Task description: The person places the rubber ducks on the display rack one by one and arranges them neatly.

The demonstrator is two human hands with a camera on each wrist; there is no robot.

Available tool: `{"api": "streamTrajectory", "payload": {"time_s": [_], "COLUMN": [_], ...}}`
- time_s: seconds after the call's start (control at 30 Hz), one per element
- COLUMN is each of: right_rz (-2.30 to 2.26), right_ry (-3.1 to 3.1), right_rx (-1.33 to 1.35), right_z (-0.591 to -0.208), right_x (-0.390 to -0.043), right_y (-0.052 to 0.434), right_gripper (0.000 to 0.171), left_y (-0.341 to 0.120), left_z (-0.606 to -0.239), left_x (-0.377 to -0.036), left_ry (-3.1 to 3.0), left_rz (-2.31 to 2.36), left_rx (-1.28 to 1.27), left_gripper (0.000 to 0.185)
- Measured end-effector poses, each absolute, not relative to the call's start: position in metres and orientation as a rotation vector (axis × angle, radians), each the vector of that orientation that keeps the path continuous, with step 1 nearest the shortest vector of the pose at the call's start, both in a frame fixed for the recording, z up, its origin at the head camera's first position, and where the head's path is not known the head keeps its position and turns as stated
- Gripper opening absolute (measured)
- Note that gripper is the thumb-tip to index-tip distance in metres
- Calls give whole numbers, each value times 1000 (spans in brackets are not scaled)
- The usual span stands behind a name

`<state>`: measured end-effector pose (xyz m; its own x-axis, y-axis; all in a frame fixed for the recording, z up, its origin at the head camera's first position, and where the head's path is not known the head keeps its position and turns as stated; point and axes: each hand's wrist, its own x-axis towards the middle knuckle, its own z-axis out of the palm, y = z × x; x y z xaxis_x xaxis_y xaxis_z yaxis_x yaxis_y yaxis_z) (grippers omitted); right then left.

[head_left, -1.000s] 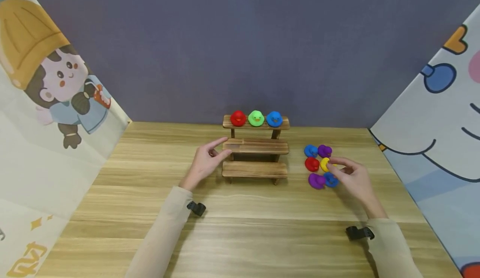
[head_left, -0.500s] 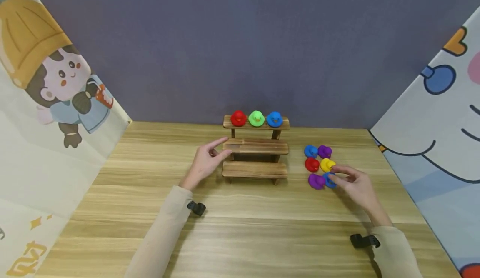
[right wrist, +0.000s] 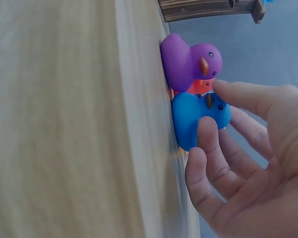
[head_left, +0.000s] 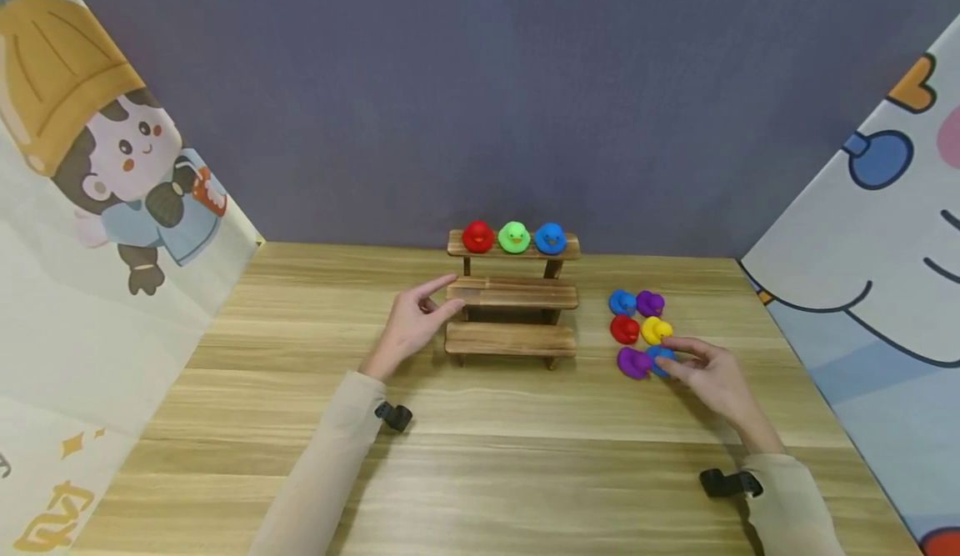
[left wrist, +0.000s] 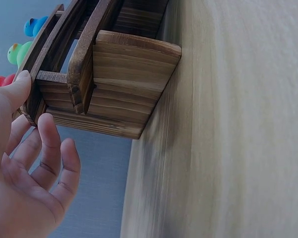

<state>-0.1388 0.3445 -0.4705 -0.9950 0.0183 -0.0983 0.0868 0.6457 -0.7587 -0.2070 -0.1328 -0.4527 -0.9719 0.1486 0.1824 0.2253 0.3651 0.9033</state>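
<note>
A three-step wooden stand (head_left: 512,339) stands mid-table, with a red duck (head_left: 477,237), a green duck (head_left: 513,237) and a blue duck (head_left: 550,238) on its top step. My left hand (head_left: 450,293) rests with straight fingers against the left end of the middle step (left wrist: 124,69). To the right lie several loose ducks, among them a yellow duck (head_left: 655,329) and a near purple duck (head_left: 633,362). My right hand (head_left: 667,360) pinches the near blue duck (right wrist: 193,119) between thumb and fingers while it sits on the table beside the purple duck (right wrist: 184,59).
A grey wall closes the back of the wooden table (head_left: 480,456). Cartoon-printed cloth panels stand at the left (head_left: 97,206) and the right (head_left: 862,247). Black wrist straps (head_left: 393,416) show on both sleeves.
My right hand has drawn back from the yellow duck toward me, and its fingers have come onto the near blue duck. The left hand and the stand have not moved.
</note>
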Motion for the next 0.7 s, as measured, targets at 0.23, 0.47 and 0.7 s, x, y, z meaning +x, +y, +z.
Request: {"api": "streamTrajectory", "payload": {"time_s": [0.23, 0.47, 0.7], "right_rz": [-1292, -1282, -1297], "right_ry": [2784, 2801, 2825], "right_rx": [52, 63, 46], "right_z": [-471, -472, -471], "right_x": [-138, -137, -138], "right_y": [346, 345, 344], "right_gripper": [57, 55, 53], "left_y": [-133, -132, -133], "left_z": [-451, -452, -452], "left_x": [-206, -206, -207], "left_ry": [-2533, -2529, -2518], "left_rz": [-1701, -1713, -1722], "left_rx": [-344, -364, -367], "left_gripper": [52, 52, 51]}}
